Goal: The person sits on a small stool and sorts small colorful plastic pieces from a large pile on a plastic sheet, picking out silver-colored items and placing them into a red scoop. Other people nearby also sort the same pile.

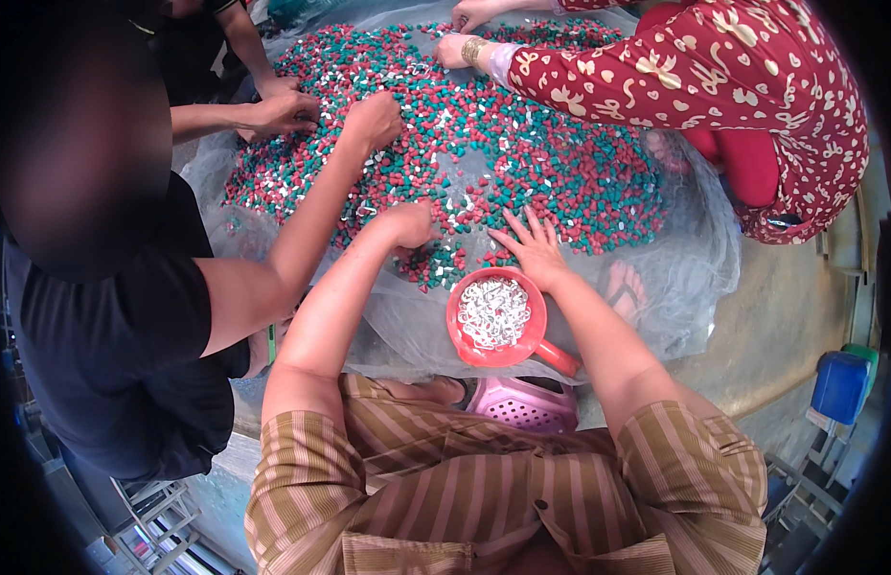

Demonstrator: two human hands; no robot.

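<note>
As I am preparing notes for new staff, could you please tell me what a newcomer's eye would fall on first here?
Probably the wide spread of small red, green and white pieces across the upper middle. Next might come the red scoop holding white pieces, just below the person's right hand, whose fingers are spread. At upper right, a co-worker's patterned red sleeve also stands out.

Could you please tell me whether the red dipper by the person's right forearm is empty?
No, the red dipper holds many small white pieces.
</note>
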